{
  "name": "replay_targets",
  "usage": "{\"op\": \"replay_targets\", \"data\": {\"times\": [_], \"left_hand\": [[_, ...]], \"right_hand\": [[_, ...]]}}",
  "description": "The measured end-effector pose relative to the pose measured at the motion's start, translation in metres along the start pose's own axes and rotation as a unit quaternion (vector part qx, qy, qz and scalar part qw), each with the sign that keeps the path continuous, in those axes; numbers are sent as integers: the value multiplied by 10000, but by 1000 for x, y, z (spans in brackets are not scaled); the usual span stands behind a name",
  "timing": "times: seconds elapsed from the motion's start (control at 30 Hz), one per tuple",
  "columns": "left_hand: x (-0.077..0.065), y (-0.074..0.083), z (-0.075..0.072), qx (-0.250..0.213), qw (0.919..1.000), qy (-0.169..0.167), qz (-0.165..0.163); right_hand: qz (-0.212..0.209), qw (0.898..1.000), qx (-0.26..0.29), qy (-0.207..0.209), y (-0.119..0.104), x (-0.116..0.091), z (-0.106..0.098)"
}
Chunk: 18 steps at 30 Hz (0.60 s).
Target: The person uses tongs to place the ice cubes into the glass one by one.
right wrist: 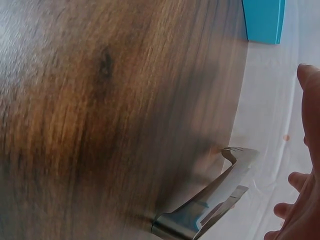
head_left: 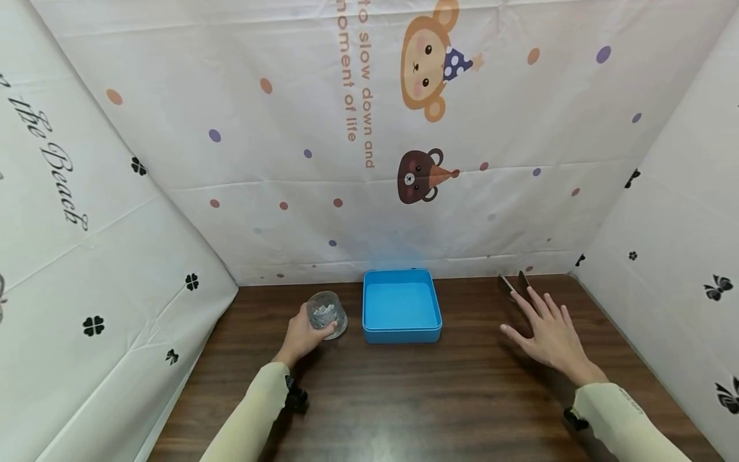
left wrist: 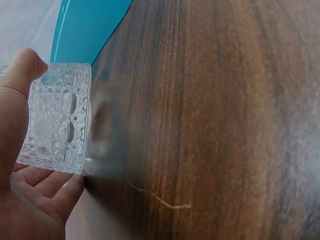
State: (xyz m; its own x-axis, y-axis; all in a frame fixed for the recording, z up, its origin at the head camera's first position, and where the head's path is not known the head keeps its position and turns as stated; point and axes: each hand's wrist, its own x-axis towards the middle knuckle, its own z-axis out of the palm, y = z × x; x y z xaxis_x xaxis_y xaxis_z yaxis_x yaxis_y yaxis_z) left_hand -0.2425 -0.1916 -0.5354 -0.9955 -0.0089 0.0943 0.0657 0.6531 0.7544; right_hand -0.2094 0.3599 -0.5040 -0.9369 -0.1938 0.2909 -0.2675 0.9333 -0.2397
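My left hand grips a clear glass tumbler on the left part of the table. Small whitish, clear pieces that look like ice show inside it. In the left wrist view, the cut pattern of the glass stands out, with the thumb on one side and fingers on the other. My right hand hovers with fingers spread and holds nothing. Metal tongs lie just beyond and below its fingers, their two arms apart. In the head view the hand partly covers the tongs.
A light blue square box without a lid stands between the hands, near the back edge of the brown wooden table. Printed white cloth walls in the table at the back and both sides.
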Motion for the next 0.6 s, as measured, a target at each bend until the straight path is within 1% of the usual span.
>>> {"op": "replay_targets", "data": {"times": [0.37, 0.5, 0.6], "left_hand": [[3, 5, -2, -4, 9999, -111, 25], [4, 4, -3, -9, 9999, -98, 70], [5, 0, -3, 34, 10000, -69, 36]], "right_hand": [[5, 10000, -19, 89, 0, -1, -1], [-24, 9999, -24, 97, -2, -2, -2], [-60, 9999, -53, 92, -4, -1, -2]]}}
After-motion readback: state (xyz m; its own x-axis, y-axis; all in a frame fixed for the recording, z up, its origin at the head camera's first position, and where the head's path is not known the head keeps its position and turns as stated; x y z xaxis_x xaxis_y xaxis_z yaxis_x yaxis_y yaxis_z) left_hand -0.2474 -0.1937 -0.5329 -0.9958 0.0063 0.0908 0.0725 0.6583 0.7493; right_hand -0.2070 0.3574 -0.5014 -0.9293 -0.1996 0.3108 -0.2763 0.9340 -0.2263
